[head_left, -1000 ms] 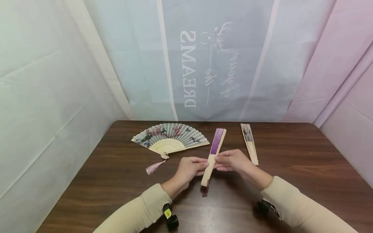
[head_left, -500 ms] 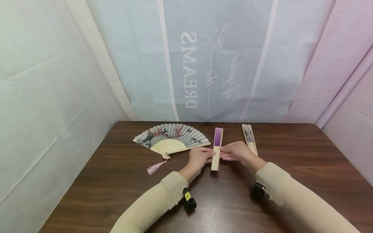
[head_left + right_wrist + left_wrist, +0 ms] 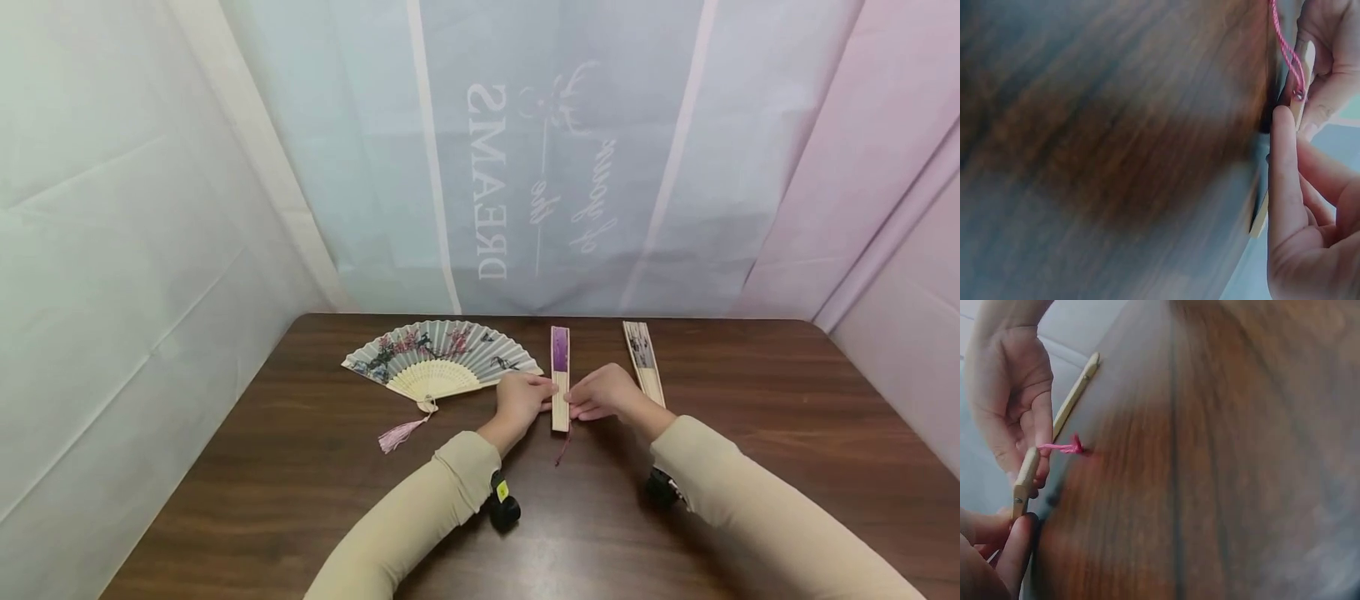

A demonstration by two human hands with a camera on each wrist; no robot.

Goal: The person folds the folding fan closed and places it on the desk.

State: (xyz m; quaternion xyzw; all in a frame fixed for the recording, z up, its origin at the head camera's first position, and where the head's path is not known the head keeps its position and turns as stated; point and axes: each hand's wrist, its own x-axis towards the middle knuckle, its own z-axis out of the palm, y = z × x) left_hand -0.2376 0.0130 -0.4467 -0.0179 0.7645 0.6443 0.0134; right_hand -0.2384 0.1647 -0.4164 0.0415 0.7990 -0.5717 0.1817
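Note:
A folded hand fan with pale ribs and a purple cloth section stands lengthwise between both hands in the head view. My left hand pinches its left side, while my right hand pinches the right side. The fan lies close over the table, its far end pointing to the back edge. From its near pivot end hangs a dark pink cord, which reaches the tabletop in the left wrist view. Thumb and fingers of the left hand grip the fan's edge there.
Left of the hands lies a spread fan with painted blossoms and a pink tassel. Another folded fan, grey patterned, lies to the right, partly behind the right hand. The dark wooden table ends at a pale curtain.
Both hands have carried the purple fan away from the body and lower toward the table. It has turned from slanted to nearly straight. The other two fans stay put.

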